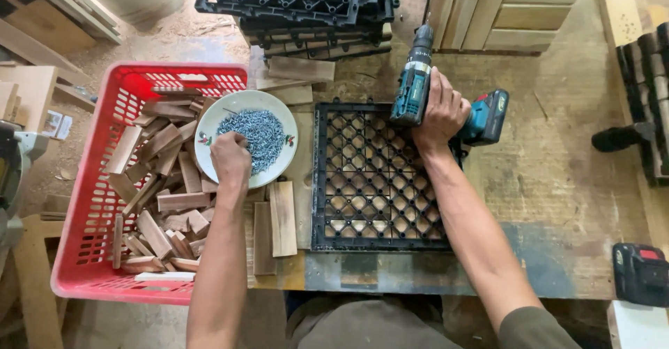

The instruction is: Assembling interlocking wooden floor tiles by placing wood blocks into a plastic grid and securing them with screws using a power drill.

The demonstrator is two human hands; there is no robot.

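While both arms are stretched over the bench, the scene is laid out as follows.

Left hand: the left hand is lowered into the white plate, fingers curled down into the heap of screws; whether any screw is actually pinched cannot be told.
Right hand: the right hand is wrapped around the grip of the teal cordless drill, which is held over the top edge of the grid with its chuck pointed away from the body.
Plastic grid: the black plastic grid tile is laid flat on the wooden workbench, just in front of the person, between the plate and the drill's battery end.
Plate: it is rested partly on the rim of the red crate, partly over the bench edge.
Crate: it is filled with short wooden offcuts.
Loose slats: two wooden slats are laid beside the grid's left edge.
Behind: a stack of black grid tiles is piled at the far side of the bench.
Lower right: a spare battery pack is seen, well apart from the hands.
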